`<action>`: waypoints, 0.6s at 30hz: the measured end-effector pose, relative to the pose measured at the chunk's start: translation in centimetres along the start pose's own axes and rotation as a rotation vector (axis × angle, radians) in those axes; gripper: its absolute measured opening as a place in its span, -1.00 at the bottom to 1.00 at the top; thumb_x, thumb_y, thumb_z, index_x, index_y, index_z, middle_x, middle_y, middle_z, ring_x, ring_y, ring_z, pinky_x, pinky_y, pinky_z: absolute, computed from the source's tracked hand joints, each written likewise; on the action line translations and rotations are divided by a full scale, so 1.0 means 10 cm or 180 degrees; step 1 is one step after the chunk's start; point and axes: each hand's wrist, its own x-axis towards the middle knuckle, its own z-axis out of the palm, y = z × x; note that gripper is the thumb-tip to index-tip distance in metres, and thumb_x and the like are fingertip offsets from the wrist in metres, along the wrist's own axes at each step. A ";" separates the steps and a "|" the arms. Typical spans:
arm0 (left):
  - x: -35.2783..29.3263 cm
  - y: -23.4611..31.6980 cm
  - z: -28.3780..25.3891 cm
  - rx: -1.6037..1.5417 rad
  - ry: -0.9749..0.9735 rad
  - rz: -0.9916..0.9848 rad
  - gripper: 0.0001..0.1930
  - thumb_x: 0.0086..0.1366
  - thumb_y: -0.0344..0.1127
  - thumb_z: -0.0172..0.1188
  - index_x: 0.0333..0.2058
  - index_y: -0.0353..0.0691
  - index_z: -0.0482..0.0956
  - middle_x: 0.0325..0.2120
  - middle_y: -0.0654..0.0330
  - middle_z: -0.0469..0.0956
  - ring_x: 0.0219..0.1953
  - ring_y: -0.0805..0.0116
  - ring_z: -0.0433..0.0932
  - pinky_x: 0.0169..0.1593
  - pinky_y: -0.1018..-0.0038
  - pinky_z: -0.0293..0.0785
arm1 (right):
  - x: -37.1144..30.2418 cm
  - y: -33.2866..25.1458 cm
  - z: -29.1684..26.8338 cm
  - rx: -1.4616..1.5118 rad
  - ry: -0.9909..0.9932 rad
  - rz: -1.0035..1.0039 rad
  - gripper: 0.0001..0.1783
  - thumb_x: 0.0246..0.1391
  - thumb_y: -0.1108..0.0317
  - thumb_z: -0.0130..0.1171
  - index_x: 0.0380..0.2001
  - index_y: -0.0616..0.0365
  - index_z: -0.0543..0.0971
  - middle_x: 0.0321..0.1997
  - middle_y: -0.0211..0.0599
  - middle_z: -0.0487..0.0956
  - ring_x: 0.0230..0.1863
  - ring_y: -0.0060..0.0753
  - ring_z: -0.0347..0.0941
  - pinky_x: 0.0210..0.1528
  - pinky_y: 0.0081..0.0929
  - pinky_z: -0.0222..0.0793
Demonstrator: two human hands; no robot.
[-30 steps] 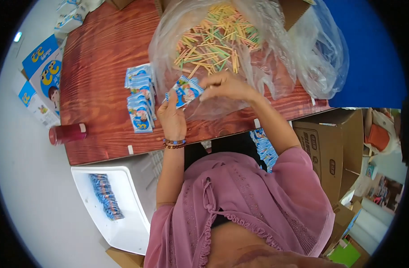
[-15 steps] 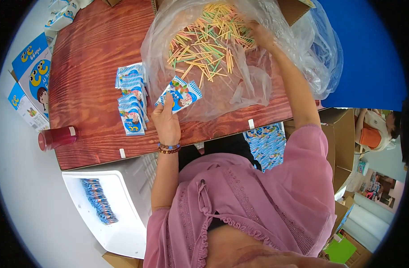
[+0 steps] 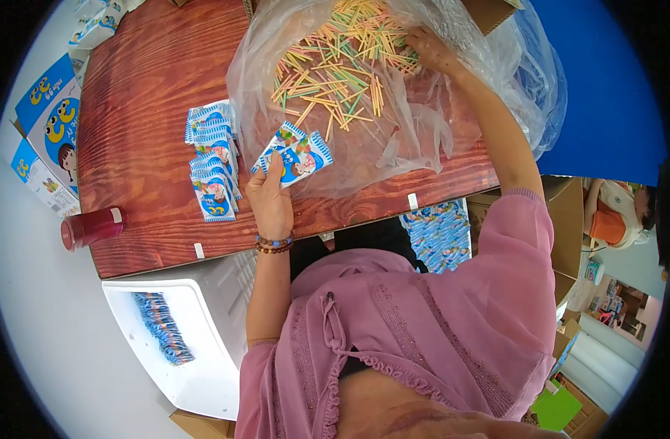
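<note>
My left hand point(image 3: 271, 203) is closed on small blue-and-white snack packets point(image 3: 300, 157), thumb on top; they look like two, overlapping. Left of it, a row of similar packets point(image 3: 216, 164) lies overlapped on the table. Ahead, a heap of thin pastel sticks point(image 3: 342, 69), yellow, pink and green, rests on a large clear plastic bag point(image 3: 415, 139). At the heap's right edge is my right hand point(image 3: 434, 53), palm down, fingers stretched toward the sticks and looking apart. No stick shows plainly in it.
The reddish wooden table point(image 3: 152, 95) carries a red-lidded jar point(image 3: 93, 228) at its left corner. A white bin point(image 3: 203, 366) with packets stands below left. More packets point(image 3: 437, 234) fill a container under the front edge. Printed cartons point(image 3: 53, 110) line the left; a person point(image 3: 616, 212) sits far right.
My right hand has shifted slightly along the heap's right edge, and that elbow has swung outward to the right. My left hand keeps its hold on the packets.
</note>
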 end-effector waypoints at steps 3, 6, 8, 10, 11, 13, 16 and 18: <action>0.01 0.00 0.00 0.0011 -0.0042 -0.0018 -0.84 0.31 -0.39 0.14 -0.23 -0.37 0.59 -0.28 0.19 0.61 -0.28 0.51 0.58 -0.16 0.54 0.51 | 0.02 0.07 0.03 -0.0062 -0.0239 0.0131 -0.65 -0.24 0.61 0.06 -0.24 0.27 0.49 -0.02 -0.08 0.45 0.12 -0.04 0.28 0.18 -0.28 0.21; 0.02 -0.02 -0.02 0.0031 -0.0001 -0.0029 -0.84 0.31 -0.39 0.14 -0.23 -0.36 0.59 -0.27 0.19 0.61 -0.28 0.51 0.58 -0.16 0.54 0.51 | -0.01 0.06 0.05 -0.0137 -0.0315 0.0091 -0.64 -0.25 0.61 0.09 -0.24 0.28 0.47 -0.01 -0.08 0.44 0.09 -0.02 0.29 0.17 -0.28 0.22; 0.02 -0.02 -0.03 0.0043 0.0038 -0.0030 -0.84 0.31 -0.39 0.14 -0.23 -0.36 0.59 -0.27 0.19 0.61 -0.28 0.51 0.58 -0.16 0.54 0.51 | -0.03 0.04 0.06 -0.0254 -0.0184 -0.0003 -0.63 -0.26 0.60 0.10 -0.24 0.28 0.46 -0.01 -0.08 0.43 0.08 -0.02 0.29 0.16 -0.27 0.23; 0.02 -0.02 -0.04 0.0058 -0.0058 -0.0012 -0.84 0.31 -0.39 0.14 -0.22 -0.36 0.59 -0.27 0.19 0.61 -0.27 0.51 0.58 -0.16 0.54 0.52 | -0.03 0.03 0.06 -0.0045 -0.0161 0.0152 -0.60 -0.26 0.59 0.12 -0.21 0.28 0.44 -0.03 -0.08 0.42 0.06 -0.01 0.29 0.15 -0.28 0.24; 0.02 -0.02 -0.04 0.0057 -0.0054 -0.0003 -0.84 0.31 -0.39 0.14 -0.22 -0.36 0.59 -0.27 0.19 0.61 -0.27 0.51 0.58 -0.16 0.54 0.52 | -0.01 0.03 0.07 -0.0043 -0.0155 0.0145 -0.60 -0.26 0.59 0.12 -0.21 0.28 0.44 -0.03 -0.08 0.42 0.06 -0.01 0.29 0.15 -0.28 0.24; 0.01 -0.01 -0.03 -0.0024 -0.0019 -0.0018 -0.84 0.30 -0.39 0.14 -0.22 -0.35 0.59 -0.27 0.19 0.61 -0.27 0.50 0.58 -0.16 0.54 0.52 | 0.04 0.03 0.08 0.0009 -0.0633 0.0339 -0.58 -0.22 0.53 0.13 -0.16 0.28 0.43 0.00 -0.06 0.42 0.09 -0.02 0.28 0.15 -0.28 0.24; 0.00 -0.01 -0.10 0.0005 0.0011 0.0015 -0.84 0.30 -0.39 0.14 -0.22 -0.34 0.59 -0.27 0.19 0.61 -0.27 0.50 0.58 -0.16 0.53 0.52 | 0.12 0.02 0.10 0.0341 -0.0219 0.0037 -0.57 -0.16 0.46 0.12 -0.12 0.25 0.44 -0.01 -0.06 0.45 0.08 -0.06 0.31 0.16 -0.27 0.24; 0.05 -0.03 0.03 -0.0003 -0.0192 -0.0107 -0.84 0.30 -0.39 0.14 -0.21 -0.35 0.58 -0.26 0.19 0.61 -0.27 0.50 0.59 -0.16 0.53 0.52 | -0.23 0.51 0.46 -0.0016 -0.0408 0.0380 -0.58 -0.13 0.44 0.11 -0.10 0.22 0.44 -0.03 -0.06 0.46 0.08 -0.08 0.33 0.16 -0.26 0.23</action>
